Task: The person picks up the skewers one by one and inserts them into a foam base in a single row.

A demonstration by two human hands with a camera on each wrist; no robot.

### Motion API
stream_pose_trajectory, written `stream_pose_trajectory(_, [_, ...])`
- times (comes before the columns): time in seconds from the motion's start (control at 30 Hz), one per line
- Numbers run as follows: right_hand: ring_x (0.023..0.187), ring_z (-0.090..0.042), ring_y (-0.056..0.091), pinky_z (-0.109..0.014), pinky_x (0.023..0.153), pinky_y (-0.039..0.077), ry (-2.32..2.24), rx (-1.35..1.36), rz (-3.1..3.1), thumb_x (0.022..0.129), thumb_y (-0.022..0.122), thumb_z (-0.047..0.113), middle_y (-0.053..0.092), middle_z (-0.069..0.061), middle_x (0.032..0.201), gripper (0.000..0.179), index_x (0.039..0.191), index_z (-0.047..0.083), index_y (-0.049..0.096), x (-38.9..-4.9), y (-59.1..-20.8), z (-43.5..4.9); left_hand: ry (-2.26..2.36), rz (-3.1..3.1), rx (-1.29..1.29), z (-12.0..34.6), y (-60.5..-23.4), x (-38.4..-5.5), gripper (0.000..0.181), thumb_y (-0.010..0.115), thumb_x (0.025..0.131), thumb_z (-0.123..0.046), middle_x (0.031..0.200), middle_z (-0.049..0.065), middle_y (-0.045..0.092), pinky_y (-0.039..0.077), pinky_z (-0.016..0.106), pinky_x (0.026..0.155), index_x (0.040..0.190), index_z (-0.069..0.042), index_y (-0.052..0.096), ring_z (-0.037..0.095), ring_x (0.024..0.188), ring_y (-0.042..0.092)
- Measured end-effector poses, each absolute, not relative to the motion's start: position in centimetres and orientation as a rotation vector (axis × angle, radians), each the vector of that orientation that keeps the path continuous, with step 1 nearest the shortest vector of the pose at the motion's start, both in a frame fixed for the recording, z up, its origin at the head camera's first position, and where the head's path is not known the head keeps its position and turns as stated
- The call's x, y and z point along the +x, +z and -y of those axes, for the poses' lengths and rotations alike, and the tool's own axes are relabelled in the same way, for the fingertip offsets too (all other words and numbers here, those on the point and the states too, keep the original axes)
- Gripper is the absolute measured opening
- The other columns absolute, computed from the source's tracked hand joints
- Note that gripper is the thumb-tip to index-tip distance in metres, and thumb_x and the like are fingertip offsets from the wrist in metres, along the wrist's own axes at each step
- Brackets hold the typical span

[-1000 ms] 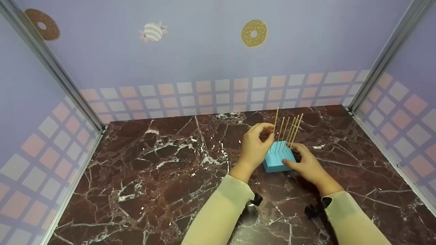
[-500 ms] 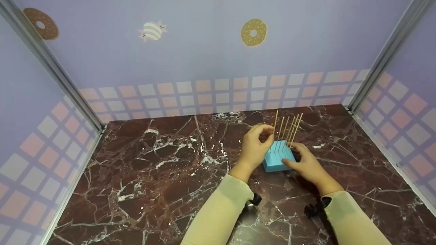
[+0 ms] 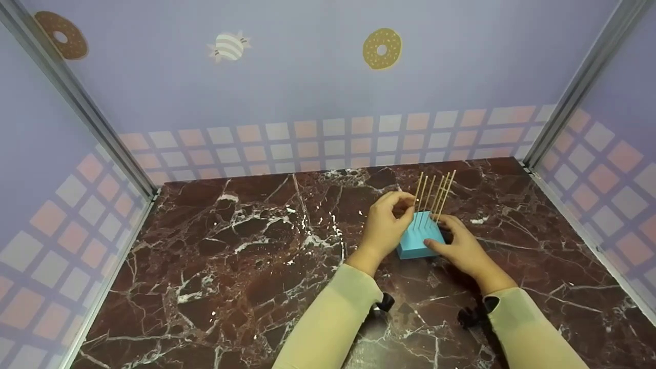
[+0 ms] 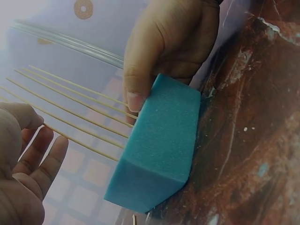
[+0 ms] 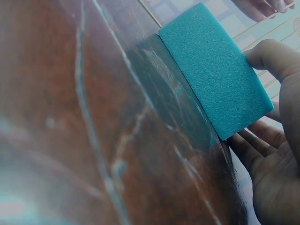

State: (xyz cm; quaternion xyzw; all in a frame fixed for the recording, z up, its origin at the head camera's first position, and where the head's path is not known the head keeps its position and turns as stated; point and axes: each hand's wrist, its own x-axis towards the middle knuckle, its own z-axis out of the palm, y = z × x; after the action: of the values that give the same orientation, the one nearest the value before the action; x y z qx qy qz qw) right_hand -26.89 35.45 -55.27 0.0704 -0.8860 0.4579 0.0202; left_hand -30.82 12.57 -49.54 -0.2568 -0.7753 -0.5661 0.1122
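Observation:
A light-blue foam block (image 3: pixel 417 245) lies on the table with several thin wooden skewers (image 3: pixel 445 197) standing in its top, some leaning right. My left hand (image 3: pixel 384 225) pinches the leftmost skewer (image 3: pixel 419 187) between thumb and fingertips, above the block. In the left wrist view, the left hand's thumb (image 4: pixel 21 115) and fingers meet on that skewer, whose lower end reaches the block's top. My right hand (image 3: pixel 461 250) grips the block's right side, with its thumb (image 4: pixel 136 91) on the upper edge. The right wrist view shows its other fingers (image 5: pixel 262 140) at the block's side, partly hidden.
The block stands on a dark red marble-patterned tabletop (image 3: pixel 230 287), right of centre. A lilac wall (image 3: pixel 307 77) with printed sweets and checks closes the back, and metal posts (image 3: pixel 579 77) mark the corners. Another stick end (image 4: pixel 134 219) shows beyond the block in the left wrist view.
The skewer in my left hand has come down to about its neighbours' height and tilts slightly right. My left hand has moved a little right and down. My right hand and the block look still.

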Motion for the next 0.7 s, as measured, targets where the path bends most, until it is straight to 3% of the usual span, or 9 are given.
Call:
stream_pose_trajectory(0.37, [0.156,-0.054,0.047,-0.072,0.124,0.046,1.420,0.212,2.746,0.109,0.078,0.031,0.044,-0.030,0.168,0.074,0.169,0.002,0.046,-27.01,-55.33,-35.47,-1.636,2.284,-0.734,-12.67,-50.06,-31.10,0.015,0.076,0.106,-0.005,0.118,0.007,0.080,0.064,0.023,0.098,0.120,-0.007,0.079,0.016,0.108,0.077])
stream_pose_trajectory(0.7, [0.152,-0.052,0.052,-0.067,0.121,0.050,1.436,0.224,2.725,0.108,0.078,0.027,0.046,-0.031,0.165,0.073,0.168,0.000,0.046,-27.12,-55.52,-35.40,-1.676,2.301,-0.723,-12.84,-50.28,-31.15,0.015,0.075,0.105,-0.002,0.118,0.009,0.079,0.069,0.040,0.100,0.119,-0.006,0.078,0.016,0.108,0.077])
